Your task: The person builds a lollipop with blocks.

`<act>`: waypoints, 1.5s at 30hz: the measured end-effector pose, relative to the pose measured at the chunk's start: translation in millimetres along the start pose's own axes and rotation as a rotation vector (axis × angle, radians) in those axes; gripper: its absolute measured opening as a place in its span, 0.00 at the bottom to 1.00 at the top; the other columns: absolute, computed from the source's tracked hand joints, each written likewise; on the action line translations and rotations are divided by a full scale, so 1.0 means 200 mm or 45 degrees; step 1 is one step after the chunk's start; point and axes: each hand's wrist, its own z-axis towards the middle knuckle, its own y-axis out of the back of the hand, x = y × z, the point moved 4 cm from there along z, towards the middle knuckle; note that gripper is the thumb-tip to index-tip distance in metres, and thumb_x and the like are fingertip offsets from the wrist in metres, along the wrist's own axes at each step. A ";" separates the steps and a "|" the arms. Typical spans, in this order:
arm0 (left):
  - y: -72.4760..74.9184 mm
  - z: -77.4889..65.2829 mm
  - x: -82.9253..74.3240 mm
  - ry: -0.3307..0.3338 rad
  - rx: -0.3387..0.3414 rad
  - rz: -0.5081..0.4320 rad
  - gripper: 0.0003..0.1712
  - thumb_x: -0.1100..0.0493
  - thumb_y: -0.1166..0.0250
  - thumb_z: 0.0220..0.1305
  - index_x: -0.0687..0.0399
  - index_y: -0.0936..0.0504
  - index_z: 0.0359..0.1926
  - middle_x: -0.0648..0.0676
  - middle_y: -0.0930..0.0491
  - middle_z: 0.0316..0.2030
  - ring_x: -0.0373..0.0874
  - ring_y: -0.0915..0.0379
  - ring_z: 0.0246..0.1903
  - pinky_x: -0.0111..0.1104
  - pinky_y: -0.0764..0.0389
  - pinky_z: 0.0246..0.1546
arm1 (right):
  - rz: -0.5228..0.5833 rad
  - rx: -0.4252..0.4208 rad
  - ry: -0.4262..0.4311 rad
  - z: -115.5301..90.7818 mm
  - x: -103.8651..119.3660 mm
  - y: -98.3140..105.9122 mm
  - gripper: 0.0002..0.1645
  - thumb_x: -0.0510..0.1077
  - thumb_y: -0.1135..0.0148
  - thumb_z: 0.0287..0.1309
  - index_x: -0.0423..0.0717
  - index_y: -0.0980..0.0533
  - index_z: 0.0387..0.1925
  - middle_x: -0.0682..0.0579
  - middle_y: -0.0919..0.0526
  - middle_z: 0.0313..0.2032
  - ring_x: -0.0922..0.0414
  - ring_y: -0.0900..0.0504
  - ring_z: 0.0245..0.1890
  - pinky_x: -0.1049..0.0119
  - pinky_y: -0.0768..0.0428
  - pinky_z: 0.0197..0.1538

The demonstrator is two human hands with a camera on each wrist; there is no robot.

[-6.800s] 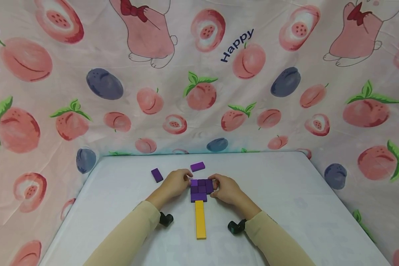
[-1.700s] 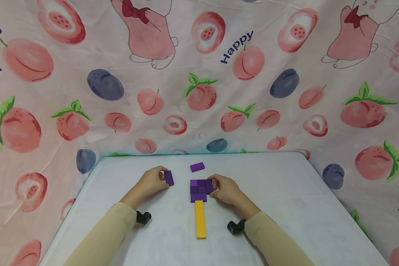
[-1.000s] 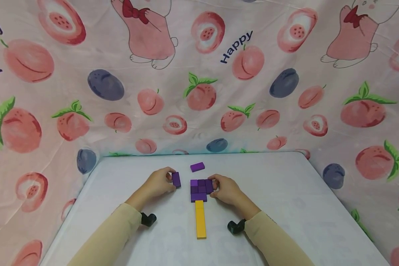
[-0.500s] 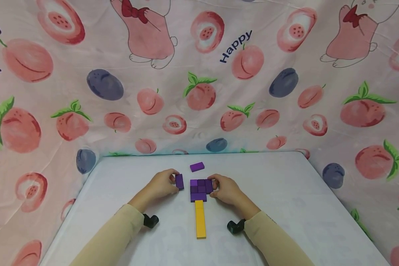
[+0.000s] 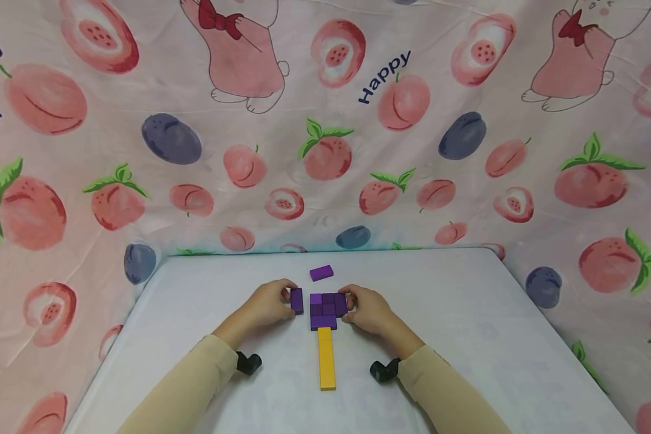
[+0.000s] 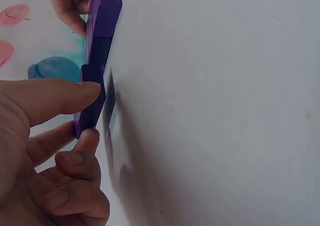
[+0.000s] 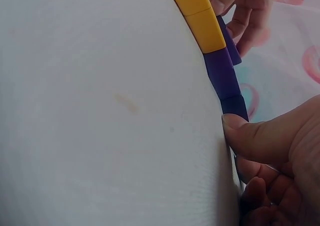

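Note:
My left hand (image 5: 271, 303) pinches a dark purple block (image 5: 296, 301) between thumb and fingers, just left of a purple block cluster (image 5: 323, 321). A narrow gap separates the two. In the left wrist view, the thumb lies across the held block (image 6: 91, 103), and a shadow falls on the table beside it. On the cluster's other side, my right hand (image 5: 373, 308) grips the rightmost dark purple block (image 5: 340, 304), with thumb at its near end and fingers at its far end. A yellow strip of blocks (image 5: 327, 358) runs from the cluster toward me.
Behind the cluster, a loose purple block (image 5: 322, 273) lies at a slant on the white table (image 5: 466, 337). A fruit-patterned cloth (image 5: 304, 90) hangs along the back and sides. Small black devices (image 5: 384, 371) are worn at both wrists.
My left hand left the cluster's side, took the loose purple block from the left and carried it right, close to the cluster. My right hand has kept its place.

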 end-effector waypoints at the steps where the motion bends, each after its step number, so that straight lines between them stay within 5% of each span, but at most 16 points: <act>1: 0.00 0.00 0.00 -0.004 0.002 0.003 0.33 0.62 0.21 0.56 0.50 0.18 0.64 0.51 0.19 0.42 0.46 0.25 0.41 0.42 0.21 0.50 | 0.001 0.000 -0.002 0.00 0.00 0.00 0.35 0.41 0.18 0.54 0.53 0.20 0.64 0.58 0.23 0.32 0.57 0.25 0.38 0.59 0.26 0.48; 45: -0.07 0.02 -0.06 -0.055 0.050 0.049 0.31 0.63 0.20 0.53 0.52 0.15 0.60 0.50 0.19 0.38 0.46 0.26 0.41 0.42 0.22 0.51 | -0.005 0.005 -0.012 0.00 0.01 0.00 0.36 0.41 0.18 0.53 0.53 0.20 0.64 0.58 0.23 0.33 0.57 0.25 0.38 0.59 0.27 0.47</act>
